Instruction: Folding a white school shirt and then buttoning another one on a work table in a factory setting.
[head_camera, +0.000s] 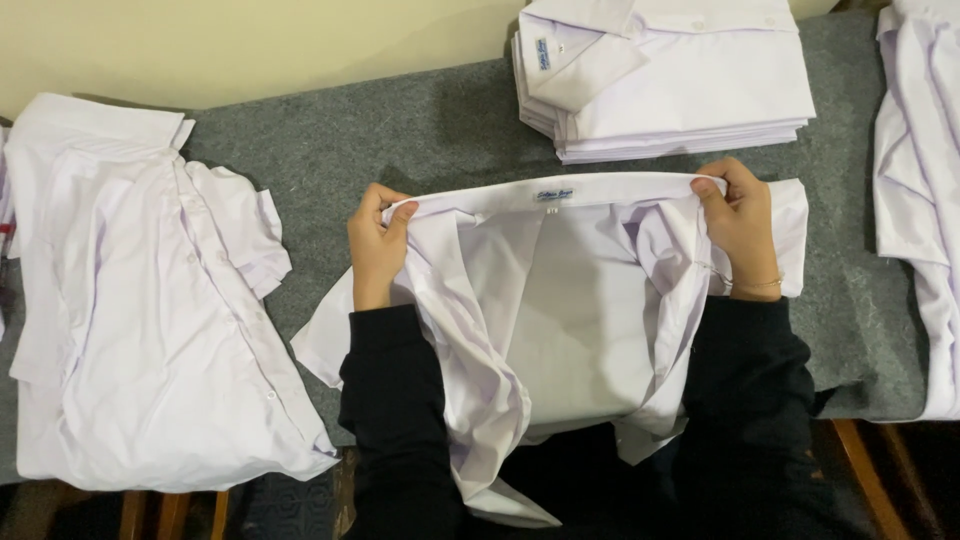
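White fabric fills the middle of the view: a white shirt is spread open on the grey-covered worktop, its collar stretched flat along the far edge and its lower part hanging over the near edge towards the person. The collar is gripped at both ends. The left hand is closed on the left end of the collar, thumb on top and fingers curled beneath the cloth; the right hand is closed on the right end in the same pinching manner, a thin bracelet being seen at its wrist. Both forearms are covered by dark sleeves. A small label is sewn at the centre of the collar band. Behind the held shirt, touching the wall side of the worktop, a stack of folded white shirts is set, neatly squared. To the left, well apart from the hands, an unfolded white shirt is laid with its button row facing up. At the right edge, another white garment is partly seen, cut off by the frame.
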